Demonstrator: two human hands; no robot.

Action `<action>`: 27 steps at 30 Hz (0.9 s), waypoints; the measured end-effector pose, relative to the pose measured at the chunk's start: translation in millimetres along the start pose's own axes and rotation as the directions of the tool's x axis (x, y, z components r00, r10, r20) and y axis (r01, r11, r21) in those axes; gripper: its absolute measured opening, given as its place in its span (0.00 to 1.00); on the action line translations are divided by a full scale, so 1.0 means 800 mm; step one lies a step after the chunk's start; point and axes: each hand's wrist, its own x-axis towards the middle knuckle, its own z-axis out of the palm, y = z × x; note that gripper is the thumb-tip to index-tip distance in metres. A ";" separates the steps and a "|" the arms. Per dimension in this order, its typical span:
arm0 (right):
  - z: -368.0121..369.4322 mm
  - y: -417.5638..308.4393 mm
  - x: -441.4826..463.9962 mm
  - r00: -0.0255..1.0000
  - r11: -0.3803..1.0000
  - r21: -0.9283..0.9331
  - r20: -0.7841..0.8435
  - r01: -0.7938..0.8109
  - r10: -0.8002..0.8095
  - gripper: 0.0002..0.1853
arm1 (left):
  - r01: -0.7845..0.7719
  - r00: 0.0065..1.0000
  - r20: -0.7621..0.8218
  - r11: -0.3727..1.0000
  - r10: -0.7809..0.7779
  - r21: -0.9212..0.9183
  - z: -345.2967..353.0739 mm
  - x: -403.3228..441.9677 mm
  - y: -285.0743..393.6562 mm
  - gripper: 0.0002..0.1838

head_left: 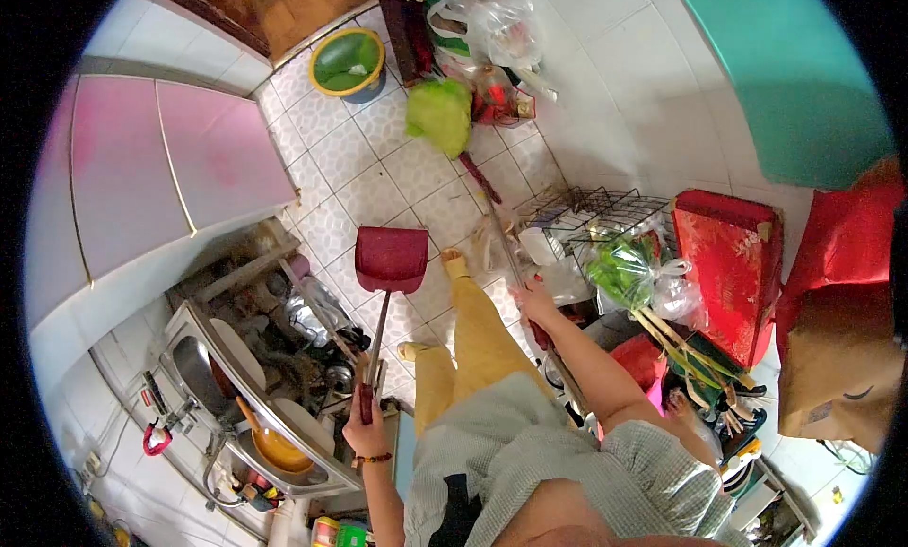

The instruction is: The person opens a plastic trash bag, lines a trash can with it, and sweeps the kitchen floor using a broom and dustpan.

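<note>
My left hand [364, 435], with a beaded bracelet at the wrist, is closed round the handle of a dark red dustpan [391, 249]. The dustpan is low over the tiled floor, in front of my feet. My right hand [535, 303] grips the long stick of a broom [505, 235], which slants forward and down. A dark red part [480, 177] shows at the broom's far end. Just beyond is a lime-green clump [440, 117]; whether it is part of the broom I cannot tell.
A yellow-rimmed bucket [347, 63] stands on the floor ahead. To the left is a counter with a sink [203, 358] and an orange ladle-like pan [280, 448]. On the right are a wire rack [605, 207], bagged greens [619, 268] and a red box [728, 273].
</note>
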 end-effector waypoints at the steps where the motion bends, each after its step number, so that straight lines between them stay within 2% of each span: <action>1: -0.011 0.019 0.003 0.988 0.978 -0.153 -0.028 0.144 -0.150 0.17 | -0.003 1.000 -0.005 1.000 0.003 -0.016 0.002 -0.003 -0.008 0.19; 2: -0.019 0.035 0.010 0.953 0.912 -0.303 -0.032 0.278 -0.301 0.19 | -0.008 1.000 -0.010 0.999 0.007 -0.031 0.005 -0.004 -0.015 0.19; 3: -0.021 0.028 0.013 0.934 0.833 -0.464 -0.033 0.300 -0.355 0.18 | -0.031 0.998 -0.057 0.996 0.026 -0.084 0.009 -0.007 -0.015 0.20; 4: -0.024 0.020 0.015 0.912 0.730 -0.613 -0.034 0.303 -0.408 0.18 | -0.033 0.997 -0.067 0.996 0.028 -0.081 0.012 -0.009 -0.018 0.20; 5: -0.029 -0.030 0.010 0.925 0.625 -0.755 -0.064 0.201 -0.375 0.17 | -0.033 0.997 -0.078 0.996 0.027 -0.077 0.014 -0.012 -0.022 0.20; 6: -0.032 -0.046 0.029 0.939 0.651 -0.748 -0.118 0.130 -0.322 0.16 | -0.033 0.996 -0.085 0.997 0.027 -0.072 0.014 -0.016 -0.024 0.20; 7: -0.035 -0.062 0.047 0.949 0.674 -0.737 -0.170 0.057 -0.267 0.15 | 0.056 0.998 -0.034 0.998 -0.058 -0.042 0.008 -0.018 -0.015 0.20; 9: -0.039 -0.050 0.104 0.965 0.924 -0.382 -0.251 -0.029 -0.073 0.15 | -0.002 0.998 -0.069 0.999 -0.001 -0.043 0.010 -0.022 -0.021 0.20; 11: -0.017 -0.041 0.104 0.968 0.793 -0.604 -0.137 0.085 -0.209 0.15 | -0.027 0.995 -0.101 0.999 0.023 -0.046 0.018 -0.025 -0.036 0.20; 14: 0.025 -0.038 0.066 0.979 0.687 -0.722 -0.069 0.084 -0.192 0.17 | -0.094 0.985 -0.145 0.996 0.091 -0.012 0.019 -0.025 -0.032 0.19; 15: 0.035 -0.027 0.051 0.974 0.717 -0.691 -0.092 0.089 -0.209 0.18 | -0.050 0.992 -0.117 0.999 0.048 -0.016 0.016 -0.026 -0.025 0.19; 17: 0.037 -0.011 0.033 0.967 0.666 -0.731 -0.036 0.148 -0.254 0.20 | 0.032 0.999 -0.037 0.999 -0.032 -0.006 0.015 -0.026 -0.023 0.19; 19: 0.023 -0.009 0.020 0.951 0.480 -0.840 0.126 0.253 -0.282 0.21 | 0.075 0.997 0.022 0.997 -0.075 0.025 0.013 -0.025 -0.019 0.19; 22: -0.006 -0.044 -0.026 0.951 0.633 -0.710 0.240 0.309 -0.196 0.18 | -0.041 0.996 -0.085 0.999 0.039 -0.019 0.013 -0.021 -0.015 0.19; 25: -0.011 -0.096 -0.078 0.949 0.740 -0.607 0.284 0.290 -0.139 0.15 | -0.030 0.991 -0.135 0.999 0.024 -0.041 0.018 -0.025 -0.029 0.19; 27: -0.013 -0.138 -0.109 0.953 0.681 -0.683 0.293 0.263 -0.074 0.16 | 0.010 0.991 -0.130 0.999 -0.017 -0.051 0.013 -0.025 -0.029 0.19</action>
